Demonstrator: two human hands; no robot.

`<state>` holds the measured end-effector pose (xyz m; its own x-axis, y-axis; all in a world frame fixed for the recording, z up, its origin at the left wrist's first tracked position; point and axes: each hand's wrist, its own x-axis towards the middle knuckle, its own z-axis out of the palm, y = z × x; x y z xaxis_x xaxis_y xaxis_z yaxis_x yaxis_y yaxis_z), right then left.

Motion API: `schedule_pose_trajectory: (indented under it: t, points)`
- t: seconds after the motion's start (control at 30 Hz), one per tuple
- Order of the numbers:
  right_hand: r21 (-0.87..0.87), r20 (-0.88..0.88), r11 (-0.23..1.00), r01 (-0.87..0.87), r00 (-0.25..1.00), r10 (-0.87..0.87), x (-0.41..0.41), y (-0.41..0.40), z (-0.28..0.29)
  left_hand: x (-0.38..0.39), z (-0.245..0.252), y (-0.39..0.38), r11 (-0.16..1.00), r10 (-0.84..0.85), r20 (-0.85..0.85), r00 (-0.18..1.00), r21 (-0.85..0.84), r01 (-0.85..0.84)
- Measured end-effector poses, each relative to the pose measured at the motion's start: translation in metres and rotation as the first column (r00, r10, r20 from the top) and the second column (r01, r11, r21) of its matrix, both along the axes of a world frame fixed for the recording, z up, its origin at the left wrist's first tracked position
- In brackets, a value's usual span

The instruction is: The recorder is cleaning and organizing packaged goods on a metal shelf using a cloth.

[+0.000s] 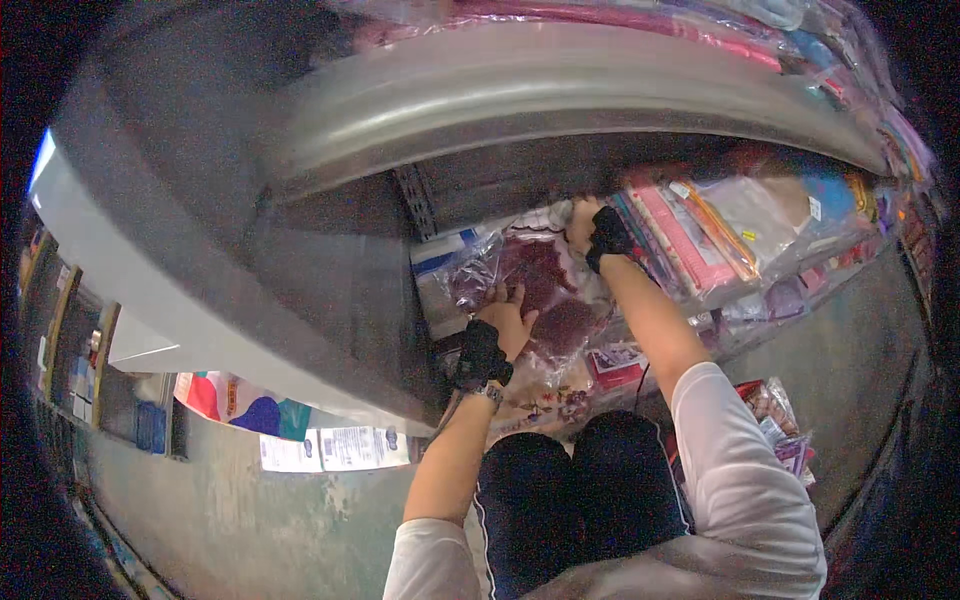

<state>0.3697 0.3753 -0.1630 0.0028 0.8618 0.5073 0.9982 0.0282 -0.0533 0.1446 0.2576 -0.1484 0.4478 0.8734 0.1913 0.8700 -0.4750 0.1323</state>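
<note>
My left hand (506, 319) lies with fingers spread on a clear plastic bag holding a folded white textile with a dark red pattern (562, 322). A black band and a wristwatch (489, 391) are on that wrist. My right hand (583, 225) reaches to the far right part of the same package, beside a stack of bagged folded cloths (682, 240). Its fingers are bent and partly hidden, so its grip is unclear. Below the dark red textile lies a beige cloth with a floral print (544, 405), next to a red packet (616, 366).
A metal shelf (525, 90) overhangs the packages, with more bagged goods (675, 30) on top. A slotted upright (415, 201) stands behind. White printed packs (364, 448) stick out at left. Several loose packets (780, 427) lie on the floor at right.
</note>
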Motion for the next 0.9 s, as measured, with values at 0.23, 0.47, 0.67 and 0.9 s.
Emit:
schedule_pose_trajectory:
  t: [0.23, 0.47, 0.67, 0.9]
  points:
    - [0.113, -0.444, 0.993, 0.019, 0.895, 0.034, 0.075, 0.043, -0.045, 0.018, 0.009, 0.004, 0.998, -0.06, 0.176, 0.983, -0.006, 0.062]
    - [-0.355, -0.214, 0.911, -0.212, 0.966, 0.142, -0.038, -0.036, 0.028, -0.04, -0.031, 0.013, 0.989, 0.101, 0.221, 0.97, 0.081, -0.122]
    - [-0.066, -0.43, 0.916, -0.396, 0.84, 0.332, -0.066, -0.101, 0.082, -0.029, -0.074, 0.01, 0.91, 0.133, -0.187, 0.973, 0.411, -0.045]
    - [-0.1, -0.115, 0.931, -0.352, 0.933, 0.341, -0.113, -0.054, 0.004, -0.008, -0.035, 0.011, 0.996, 0.017, -0.1, 0.995, -0.081, -0.025]
